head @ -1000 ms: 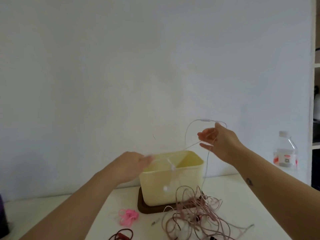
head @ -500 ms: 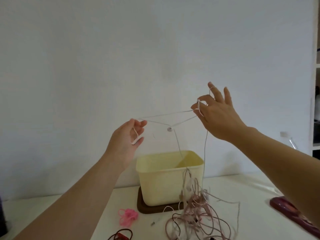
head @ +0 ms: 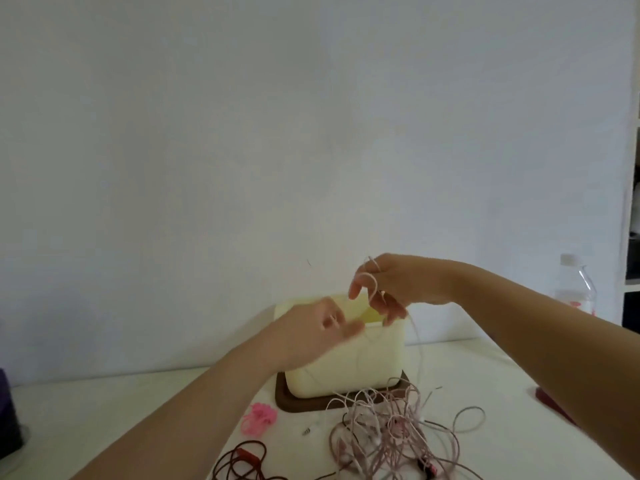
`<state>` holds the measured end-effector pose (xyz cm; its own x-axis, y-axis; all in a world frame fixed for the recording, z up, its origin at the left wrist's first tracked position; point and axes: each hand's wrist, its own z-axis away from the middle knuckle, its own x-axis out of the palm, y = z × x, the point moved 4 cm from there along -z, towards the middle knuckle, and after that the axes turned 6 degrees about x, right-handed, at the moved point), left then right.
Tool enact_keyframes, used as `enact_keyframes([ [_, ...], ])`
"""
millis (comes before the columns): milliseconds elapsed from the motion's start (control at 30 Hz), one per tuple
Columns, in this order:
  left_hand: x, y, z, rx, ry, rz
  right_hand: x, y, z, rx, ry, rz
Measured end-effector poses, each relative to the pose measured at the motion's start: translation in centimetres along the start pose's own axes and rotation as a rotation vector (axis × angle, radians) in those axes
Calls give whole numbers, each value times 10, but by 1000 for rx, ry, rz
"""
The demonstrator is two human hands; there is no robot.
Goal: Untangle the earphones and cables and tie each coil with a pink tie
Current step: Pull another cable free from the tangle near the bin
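Observation:
A tangle of pale pink and white earphone cables [head: 384,424] lies on the white table in front of a cream bin. My right hand [head: 394,289] is raised above the bin with its fingers curled round a thin pale cable [head: 417,344] that hangs down into the tangle. My left hand [head: 311,329] is blurred in front of the bin's rim, fingers curled close to the same strand; its hold cannot be made out. A bunch of pink ties [head: 259,417] lies left of the tangle. A dark red cable [head: 242,460] lies at the front edge.
The cream bin [head: 349,368] stands on a dark brown tray [head: 287,401] against the wall. A clear plastic bottle [head: 576,289] stands at the right, a dark red flat object [head: 550,403] lies near my right forearm, and a dark purple object [head: 8,417] sits at the far left.
Both hands have dropped from head height to just above the bin and moved closer together. The strand stretched between them has gone slack and is gathered at my right hand.

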<state>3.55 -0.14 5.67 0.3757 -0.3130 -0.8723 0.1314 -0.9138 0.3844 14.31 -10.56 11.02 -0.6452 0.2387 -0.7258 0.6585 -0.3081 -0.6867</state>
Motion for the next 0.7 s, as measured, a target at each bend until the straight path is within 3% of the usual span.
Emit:
enact_keyframes([
  [67,19,-6,8,-45,-234,-186,5,11,-4,78,-14,61],
  [133,32,-14,14,-80,-362,-335,8,19,-6,130,-24,184],
  [233,46,-26,17,-88,-472,-388,10,30,-5,175,-95,453],
  [333,48,-33,14,-94,-452,-475,5,37,-2,201,-96,624],
  [467,35,-36,4,-161,-370,-365,-15,49,-9,242,121,748],
  [633,31,-48,12,-260,-646,-497,-37,71,-10,241,370,586],
  [700,25,-50,13,-287,-603,-399,-47,90,-14,270,489,562],
])
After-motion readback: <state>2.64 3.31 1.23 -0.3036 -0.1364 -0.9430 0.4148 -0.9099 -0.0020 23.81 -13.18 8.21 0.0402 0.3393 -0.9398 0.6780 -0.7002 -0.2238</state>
